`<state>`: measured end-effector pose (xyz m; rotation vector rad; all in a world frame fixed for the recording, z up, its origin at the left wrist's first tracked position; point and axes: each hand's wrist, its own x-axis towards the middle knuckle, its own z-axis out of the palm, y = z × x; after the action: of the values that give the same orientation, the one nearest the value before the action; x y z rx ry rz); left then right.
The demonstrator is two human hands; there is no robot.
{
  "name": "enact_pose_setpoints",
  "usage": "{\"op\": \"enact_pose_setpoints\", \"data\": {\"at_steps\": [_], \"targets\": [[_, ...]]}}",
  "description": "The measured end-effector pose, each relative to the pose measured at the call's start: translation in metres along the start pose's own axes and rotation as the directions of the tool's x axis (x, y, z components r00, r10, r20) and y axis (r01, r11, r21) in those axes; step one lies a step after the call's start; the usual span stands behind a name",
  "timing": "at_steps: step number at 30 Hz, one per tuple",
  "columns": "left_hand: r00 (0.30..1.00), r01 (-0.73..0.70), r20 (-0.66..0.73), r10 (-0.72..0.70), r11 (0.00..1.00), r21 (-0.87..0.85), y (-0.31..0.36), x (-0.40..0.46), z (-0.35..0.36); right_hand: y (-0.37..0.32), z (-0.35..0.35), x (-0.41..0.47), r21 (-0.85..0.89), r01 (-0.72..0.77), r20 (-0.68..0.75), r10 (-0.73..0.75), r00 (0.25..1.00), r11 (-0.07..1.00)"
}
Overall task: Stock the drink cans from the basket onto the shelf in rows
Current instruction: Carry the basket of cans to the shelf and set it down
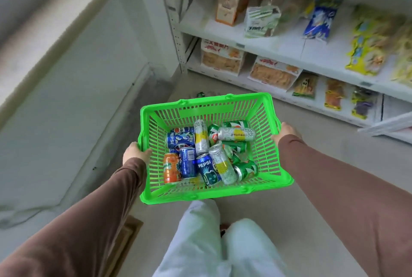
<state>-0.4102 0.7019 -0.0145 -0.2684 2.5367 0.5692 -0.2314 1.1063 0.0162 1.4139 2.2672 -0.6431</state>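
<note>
One green basket (265, 125), held off the floor below the shelf (289, 47), holds about fourteen loose cans (201, 136), its side rims gripped by the left hand (134, 154) and right hand (286, 132).

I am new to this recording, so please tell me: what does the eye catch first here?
First, the bright green basket in the middle, held at its sides by the left hand and right hand. Inside lie loose cans, among them a blue can and an orange can. At upper right, the white shelf carries snack bags.
</note>
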Motion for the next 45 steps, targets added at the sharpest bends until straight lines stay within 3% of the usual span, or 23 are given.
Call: {"op": "enact_pose_setpoints", "data": {"at_steps": [6,14,21,34,45], "targets": [[0.989,-0.144,0.024,0.143,0.988,0.061,0.127,0.045,0.040,0.043,-0.026,0.074,0.109,-0.156,-0.043,0.161,0.986,0.982],[0.974,-0.225,0.079,0.214,0.960,0.165,0.276,0.084,0.124,0.107,-0.059,0.190,0.191,-0.264,0.005,0.268,0.963,0.945],[0.956,-0.290,0.100,0.274,0.930,0.223,0.361,0.111,0.214,0.164,-0.056,0.281,0.246,-0.321,-0.008,0.333,0.943,0.914],[0.937,-0.335,0.188,0.293,0.905,0.260,0.404,0.217,0.375,0.217,0.037,0.431,0.316,-0.378,-0.002,0.399,0.917,0.870],[0.924,-0.371,0.204,0.323,0.888,0.273,0.403,0.287,0.447,0.216,0.102,0.518,0.308,-0.399,0.041,0.407,0.913,0.864]]}}
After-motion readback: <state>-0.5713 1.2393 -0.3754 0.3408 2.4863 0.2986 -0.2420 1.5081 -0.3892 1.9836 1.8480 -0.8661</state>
